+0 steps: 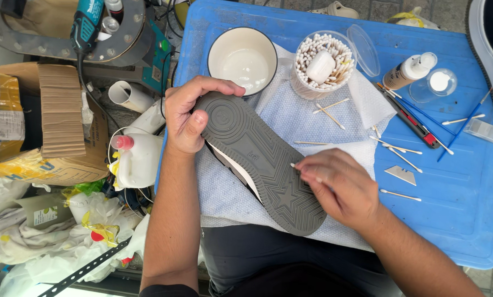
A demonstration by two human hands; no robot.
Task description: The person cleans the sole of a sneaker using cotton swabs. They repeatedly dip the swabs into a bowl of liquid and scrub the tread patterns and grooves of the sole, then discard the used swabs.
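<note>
I have the sneaker (260,162) turned sole-up across my lap and the near edge of the blue bench (455,220), lying on a white cloth (290,118). My left hand (189,118) is clamped around the toe end, thumb pressed on the round tread pattern and fingers curled over the tip. My right hand (340,187) rests on the heel half of the sole, fingers pinched shut on a cotton swab (298,168) whose tip touches the grey rubber near the star-shaped tread.

The shoe feels like a light thing, I judge, but awkward: the rubber outsole is stiff enough to take pressure and grippy, while the upper beneath it is softer and would give if squeezed hard. The toe is the sound place to hold, since the sole edge gives my thumb a firm ledge there and leaves the heel free. The swab is thin and would likely bend or snap under force, so it wants a light pinch close to the tip.

Beyond my right hand lie loose swabs (400,148), a razor blade (401,175) and a tub of swabs (323,60). Beyond my left hand stands a white bowl (242,59), with a white jug (136,159) off the bench beside my wrist.
</note>
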